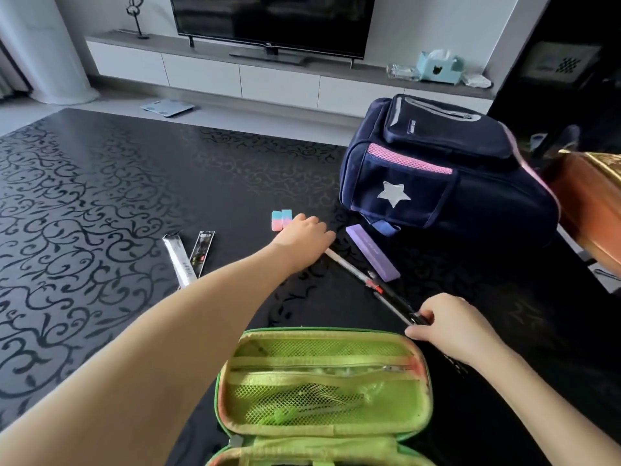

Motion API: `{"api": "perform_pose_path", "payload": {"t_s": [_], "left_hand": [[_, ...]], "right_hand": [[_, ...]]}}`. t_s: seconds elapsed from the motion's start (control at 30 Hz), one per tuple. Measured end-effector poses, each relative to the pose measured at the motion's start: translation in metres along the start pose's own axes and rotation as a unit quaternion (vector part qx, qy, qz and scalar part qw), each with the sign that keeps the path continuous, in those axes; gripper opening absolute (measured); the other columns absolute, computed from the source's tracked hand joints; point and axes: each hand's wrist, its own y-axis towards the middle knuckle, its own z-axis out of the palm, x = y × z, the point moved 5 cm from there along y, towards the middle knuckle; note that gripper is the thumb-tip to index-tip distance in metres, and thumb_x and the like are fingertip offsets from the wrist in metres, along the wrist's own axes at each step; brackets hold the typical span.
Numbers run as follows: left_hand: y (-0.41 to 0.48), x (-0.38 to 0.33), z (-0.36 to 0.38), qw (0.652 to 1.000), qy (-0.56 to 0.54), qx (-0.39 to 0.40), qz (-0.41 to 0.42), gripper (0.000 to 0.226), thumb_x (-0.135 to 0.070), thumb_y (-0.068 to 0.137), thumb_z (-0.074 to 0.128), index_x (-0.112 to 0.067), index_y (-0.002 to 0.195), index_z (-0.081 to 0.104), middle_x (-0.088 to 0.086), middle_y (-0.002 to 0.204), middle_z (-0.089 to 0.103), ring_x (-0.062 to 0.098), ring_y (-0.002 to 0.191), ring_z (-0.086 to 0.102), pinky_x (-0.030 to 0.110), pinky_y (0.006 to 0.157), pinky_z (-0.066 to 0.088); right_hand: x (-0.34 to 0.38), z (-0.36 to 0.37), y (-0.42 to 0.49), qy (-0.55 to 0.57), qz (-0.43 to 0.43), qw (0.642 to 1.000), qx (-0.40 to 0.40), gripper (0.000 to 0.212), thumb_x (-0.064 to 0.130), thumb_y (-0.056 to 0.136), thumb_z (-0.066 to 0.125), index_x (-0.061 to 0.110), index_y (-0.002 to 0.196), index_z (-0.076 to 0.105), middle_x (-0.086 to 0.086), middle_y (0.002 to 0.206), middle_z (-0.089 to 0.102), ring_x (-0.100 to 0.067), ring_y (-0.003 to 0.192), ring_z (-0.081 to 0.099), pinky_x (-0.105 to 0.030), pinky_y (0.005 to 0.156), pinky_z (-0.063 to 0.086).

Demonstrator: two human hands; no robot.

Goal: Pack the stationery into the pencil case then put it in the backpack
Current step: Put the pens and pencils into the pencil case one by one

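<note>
Black and glossy, your table [100, 196] fills most of the head view, its surface printed with curling vine scrolls. Behind it, along the top of the frame, a dark television [268, 18] stands on a low white cabinet [201, 72], with a pale blue tissue box [438, 67] at the upper right. The navy fabric backpack [447, 169] lies on the table at right of centre, with a pink mesh pocket edge and a silver star. Your pencil case [322, 388] sits at bottom centre, opened flat; it is a rounded hard shell with a lime-green lining, mesh pockets and a zip. Two pink-and-blue erasers [281, 219] lie side by side at mid-frame. Two long flat packets [188, 260] lie left of them, and a slim purple box [373, 252] lies near the backpack. A bundle of pens [373, 282] runs diagonally between your hands. Your right hand [450, 326] pinches its near end with curled fingers, just above the case's right corner. Your left hand [304, 235] is palm down beside the erasers, over the bundle's far end. Its fingers bend downward out of sight, so you cannot tell whether it holds anything.
</note>
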Motion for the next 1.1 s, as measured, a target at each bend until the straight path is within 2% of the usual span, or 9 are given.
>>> {"api": "perform_pose_path", "payload": {"t_s": [0.2, 0.4, 0.6, 0.7, 0.8, 0.9, 1.0, 1.07, 1.1], "left_hand": [[-0.017, 0.007, 0.004, 0.998, 0.002, 0.032, -0.046, 0.026, -0.002, 0.089, 0.039, -0.007, 0.114, 0.046, 0.014, 0.118, 0.049, 0.031, 0.109, 0.043, 0.037, 0.083, 0.038], [-0.031, -0.013, 0.001, 0.998, 0.063, 0.006, 0.021, 0.025, -0.008, 0.091, 0.039, -0.009, 0.114, 0.050, 0.009, 0.117, 0.050, 0.029, 0.109, 0.045, 0.037, 0.084, 0.038], [-0.025, -0.019, 0.001, 0.986, -0.142, -0.010, -0.087, 0.031, -0.030, 0.095, 0.045, -0.005, 0.112, 0.048, 0.014, 0.116, 0.052, 0.032, 0.108, 0.047, 0.040, 0.084, 0.041], [-0.017, -0.027, 0.002, 0.965, -0.228, -0.025, -0.126, 0.024, -0.018, 0.093, 0.050, 0.000, 0.109, 0.048, 0.019, 0.115, 0.052, 0.037, 0.109, 0.048, 0.043, 0.088, 0.041], [-0.020, -0.030, 0.001, 0.952, -0.261, -0.029, -0.155, 0.016, -0.003, 0.088, 0.047, 0.001, 0.100, 0.056, 0.021, 0.110, 0.056, 0.038, 0.102, 0.053, 0.040, 0.083, 0.041], [-0.040, -0.021, -0.012, 0.915, -0.355, -0.061, -0.181, 0.016, -0.006, 0.086, 0.049, -0.003, 0.096, 0.063, 0.016, 0.105, 0.062, 0.033, 0.094, 0.057, 0.036, 0.076, 0.042], [-0.094, -0.015, -0.035, 0.883, -0.429, -0.099, -0.161, 0.013, -0.014, 0.086, 0.059, -0.010, 0.095, 0.067, 0.004, 0.088, 0.065, 0.022, 0.078, 0.056, 0.029, 0.070, 0.041], [-0.148, -0.022, -0.049, 0.884, -0.445, -0.095, -0.107, 0.008, -0.015, 0.084, 0.064, -0.012, 0.090, 0.068, -0.005, 0.077, 0.059, 0.015, 0.069, 0.053, 0.020, 0.064, 0.040], [-0.175, -0.029, -0.053, 0.891, -0.438, -0.088, -0.077, 0.007, -0.016, 0.084, 0.065, -0.013, 0.089, 0.069, -0.007, 0.076, 0.057, 0.012, 0.067, 0.053, 0.014, 0.062, 0.040]], "right_hand": [[-0.016, 0.005, -0.008, 0.085, 0.008, 0.996, -0.037, 0.033, 0.035, 0.076, 0.073, 0.012, 0.060, 0.056, 0.002, 0.055, 0.053, -0.017, 0.057, 0.052, -0.028, 0.051, 0.034], [-0.027, 0.006, -0.025, 0.084, 0.034, 0.995, -0.045, 0.043, 0.035, 0.076, 0.073, 0.013, 0.057, 0.042, 0.002, 0.052, 0.045, -0.016, 0.050, 0.045, -0.029, 0.049, 0.032], [-0.033, 0.003, -0.045, 0.067, 0.081, 0.993, -0.050, 0.048, 0.035, 0.077, 0.072, 0.015, 0.052, 0.037, 0.002, 0.049, 0.042, -0.019, 0.049, 0.045, -0.027, 0.047, 0.030], [-0.033, 0.001, -0.048, 0.072, 0.099, 0.991, -0.058, 0.051, 0.033, 0.077, 0.073, 0.015, 0.050, 0.034, 0.002, 0.049, 0.041, -0.018, 0.049, 0.043, -0.027, 0.045, 0.028], [-0.030, -0.002, -0.049, 0.059, 0.114, 0.990, -0.059, 0.050, 0.030, 0.077, 0.073, 0.016, 0.049, 0.034, 0.002, 0.049, 0.040, -0.015, 0.046, 0.040, -0.027, 0.042, 0.025], [-0.030, -0.002, -0.050, 0.062, 0.121, 0.989, -0.059, 0.050, 0.030, 0.078, 0.074, 0.017, 0.048, 0.035, 0.002, 0.049, 0.041, -0.016, 0.047, 0.042, -0.026, 0.043, 0.026], [-0.030, -0.004, -0.053, 0.070, 0.117, 0.989, -0.064, 0.029, 0.030, 0.079, 0.073, 0.015, 0.061, 0.055, -0.002, 0.065, 0.057, -0.025, 0.069, 0.058, -0.026, 0.052, 0.036], [-0.027, -0.005, -0.056, 0.066, 0.115, 0.988, -0.077, 0.020, 0.030, 0.081, 0.072, 0.011, 0.081, 0.066, -0.007, 0.082, 0.065, -0.029, 0.083, 0.062, -0.028, 0.062, 0.042], [-0.027, -0.004, -0.057, 0.060, 0.113, 0.988, -0.085, 0.020, 0.030, 0.081, 0.071, 0.011, 0.078, 0.065, -0.006, 0.079, 0.064, -0.028, 0.079, 0.061, -0.027, 0.059, 0.041]]}}
